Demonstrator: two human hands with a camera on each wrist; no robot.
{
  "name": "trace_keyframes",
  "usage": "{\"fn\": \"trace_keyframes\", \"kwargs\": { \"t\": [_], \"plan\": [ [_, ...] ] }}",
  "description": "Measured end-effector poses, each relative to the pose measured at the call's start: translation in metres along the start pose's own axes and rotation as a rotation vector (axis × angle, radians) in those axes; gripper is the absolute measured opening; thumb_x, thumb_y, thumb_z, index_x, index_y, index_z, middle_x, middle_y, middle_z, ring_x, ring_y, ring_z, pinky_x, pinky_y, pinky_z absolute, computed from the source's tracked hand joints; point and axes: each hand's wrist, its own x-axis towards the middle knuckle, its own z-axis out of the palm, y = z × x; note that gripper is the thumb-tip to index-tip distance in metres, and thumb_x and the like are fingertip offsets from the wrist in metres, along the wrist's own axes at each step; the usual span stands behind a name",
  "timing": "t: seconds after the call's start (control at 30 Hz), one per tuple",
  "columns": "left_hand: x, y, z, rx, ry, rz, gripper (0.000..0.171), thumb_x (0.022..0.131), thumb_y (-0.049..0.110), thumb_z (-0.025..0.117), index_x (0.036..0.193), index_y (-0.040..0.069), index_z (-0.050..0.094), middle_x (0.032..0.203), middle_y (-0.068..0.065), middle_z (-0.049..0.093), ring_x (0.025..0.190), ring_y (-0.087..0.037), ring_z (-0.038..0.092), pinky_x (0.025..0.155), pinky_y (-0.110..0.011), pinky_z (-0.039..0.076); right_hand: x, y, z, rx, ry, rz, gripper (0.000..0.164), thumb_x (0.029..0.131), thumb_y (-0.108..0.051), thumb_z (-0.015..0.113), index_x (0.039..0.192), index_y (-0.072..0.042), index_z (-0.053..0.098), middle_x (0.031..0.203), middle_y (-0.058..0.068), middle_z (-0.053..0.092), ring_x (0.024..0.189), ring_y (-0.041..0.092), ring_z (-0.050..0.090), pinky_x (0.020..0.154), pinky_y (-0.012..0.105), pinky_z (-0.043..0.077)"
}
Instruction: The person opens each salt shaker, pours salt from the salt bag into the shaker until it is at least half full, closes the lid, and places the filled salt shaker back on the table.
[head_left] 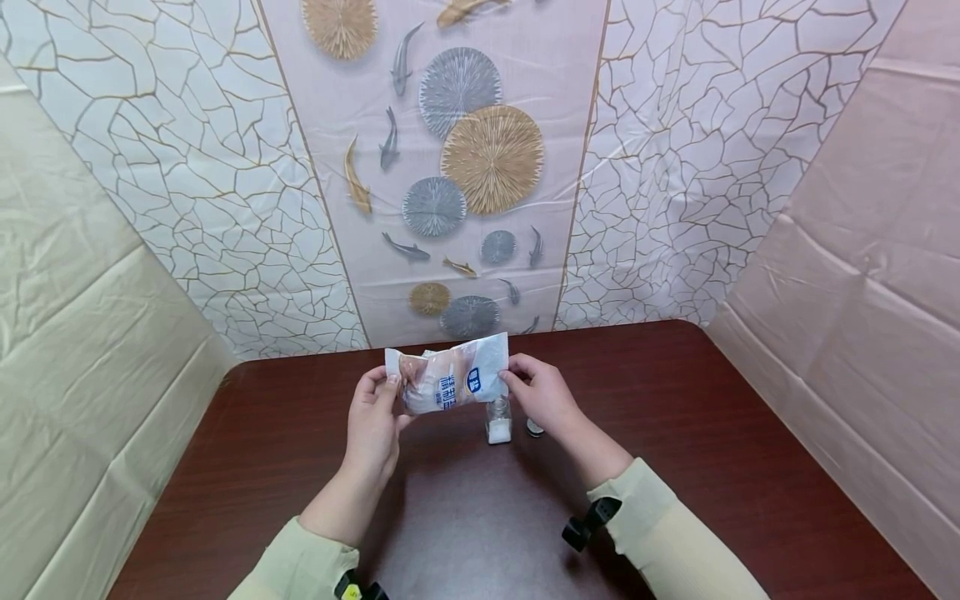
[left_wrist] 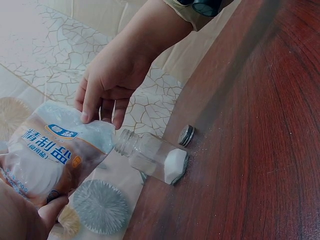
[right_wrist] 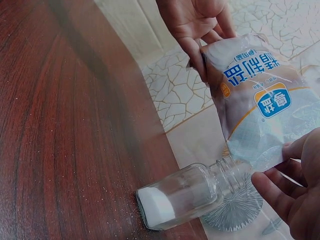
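A plastic bag of salt (head_left: 450, 377), white and orange with blue lettering, is stretched between both hands above the table. My left hand (head_left: 372, 433) grips its bottom end. With thumb and fingers, my right hand (head_left: 546, 396) pinches the opposite end, near the blue logo. Just below that pinched end stands a clear glass jar (right_wrist: 190, 192), upright and without its lid. White salt (right_wrist: 156, 205) fills the lower part of it. In the right wrist view the bag's corner comes right at the jar's threaded mouth.
Beside the jar lies a round metal-coloured lid (left_wrist: 186, 135). Fine white grains are scattered on the dark red-brown table (head_left: 480, 517) around the jar. A patterned cloth wall (head_left: 480, 250) rises behind the table, with beige cloth at both sides.
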Motion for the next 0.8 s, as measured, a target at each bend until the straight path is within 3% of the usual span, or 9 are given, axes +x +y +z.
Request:
{"fn": "trace_keyframes", "kwargs": {
  "t": [0.23,0.47,0.8],
  "plan": [
    [0.0004,-0.0003,-0.0007,-0.002,0.003,-0.001,0.015,0.106,0.017,0.047,0.120,0.013,0.050,0.113,-0.003,0.062,0.100,-0.018,0.057,0.070,-0.033,0.053,-0.0007,-0.0015,0.0007,-0.004,0.004,0.005,0.008,0.096,-0.010,0.065,0.103,-0.008,0.069,0.090,0.007,0.069,0.078,0.027,0.067,0.067,0.032,0.055],
    [-0.0003,0.0000,-0.0014,0.008,-0.001,-0.005,0.017,0.106,0.017,0.046,0.122,0.012,0.049,0.117,-0.005,0.060,0.104,-0.020,0.056,0.073,-0.034,0.053,-0.0006,-0.0014,0.0008,0.002,-0.002,0.006,0.009,0.096,-0.011,0.065,0.104,-0.008,0.069,0.092,0.009,0.069,0.082,0.033,0.067,0.068,0.033,0.055],
    [-0.0023,0.0010,-0.0014,0.016,0.000,-0.011,0.019,0.106,0.017,0.045,0.124,0.011,0.049,0.119,-0.006,0.059,0.106,-0.021,0.056,0.075,-0.035,0.053,-0.0020,-0.0025,0.0012,-0.005,0.002,0.010,0.009,0.096,-0.011,0.065,0.103,-0.008,0.069,0.093,0.007,0.069,0.079,0.026,0.067,0.068,0.032,0.055]
  ]
}}
